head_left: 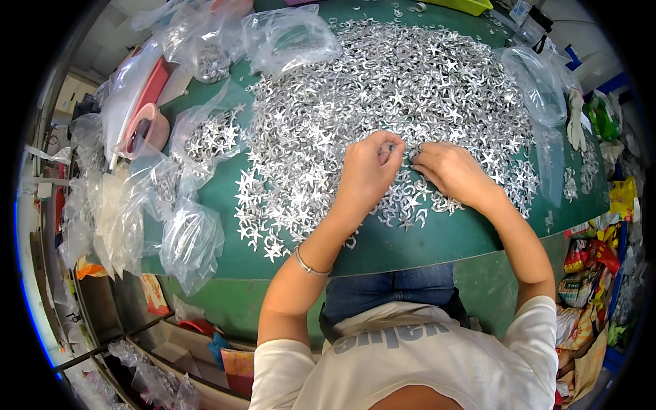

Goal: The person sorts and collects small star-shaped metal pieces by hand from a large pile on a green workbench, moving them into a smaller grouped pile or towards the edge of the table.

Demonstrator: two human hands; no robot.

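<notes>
A broad pile of small silver metal pieces [307, 137], many star-shaped and others curved like crescents, covers much of the green table [437, 242]. Over its near part, my left hand [365, 167] is closed, thumb and fingers curled together. A bit of grey shows at its fingertips, too small to name. Just to the right, my right hand [451, 171] has its fingers bent and pressed together, tips pointing at the left hand. What it holds, if anything, is hidden. The two hands are close but apart. Loose crescents and stars [406, 205] lie below them.
On the left, clear plastic bags [195, 239] lie beside an open bag of silver stars [212, 140] and a pink basket [150, 126]. More clear bags [290, 37] rest at the back. A clear bag [536, 82] and white glove [576, 119] are at the right.
</notes>
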